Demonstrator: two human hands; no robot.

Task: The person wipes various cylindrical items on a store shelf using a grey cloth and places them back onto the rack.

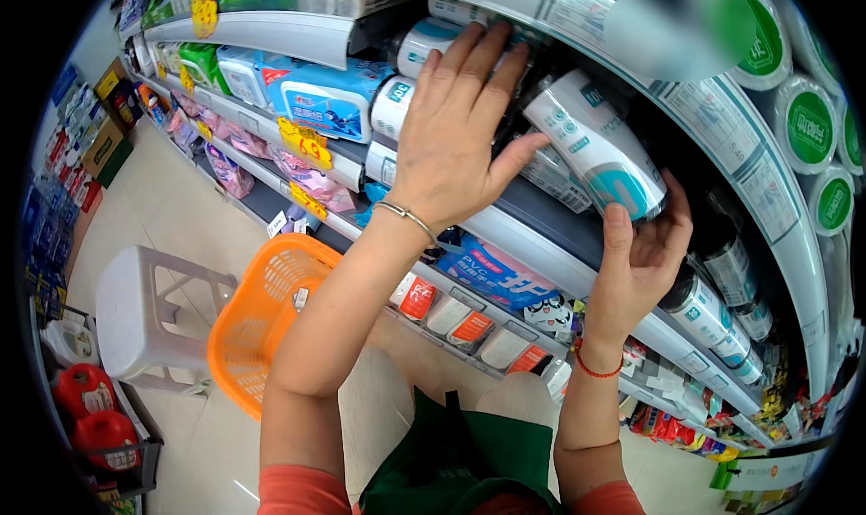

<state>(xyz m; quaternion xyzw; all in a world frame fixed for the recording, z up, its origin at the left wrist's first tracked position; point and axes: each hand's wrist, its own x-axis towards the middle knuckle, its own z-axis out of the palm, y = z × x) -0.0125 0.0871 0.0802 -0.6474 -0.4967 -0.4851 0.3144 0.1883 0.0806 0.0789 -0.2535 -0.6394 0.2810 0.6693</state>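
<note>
My left hand [460, 109], with a metal bangle at the wrist, reaches into the middle shelf, its fingers spread over white packaged rolls [423, 45]. Its thumb touches or nearly touches the upper end of a tilted white-and-teal plastic-wrapped roll pack [595, 143]. My right hand [639, 244], with a red cord bracelet, holds that pack's lower end between thumb and fingers. The pack leans over the shelf, and a smaller wrapped pack [555, 177] lies beneath it. What my left fingertips touch is partly hidden.
An orange plastic basket [233, 346] stands on the floor at left beside a white plastic stool [125, 312]. Wet-wipe packs [325, 106] fill the shelf to the left. Green-ended rolls [805, 126] are stacked at upper right. The curved shelf edge [737, 156] runs above my right hand.
</note>
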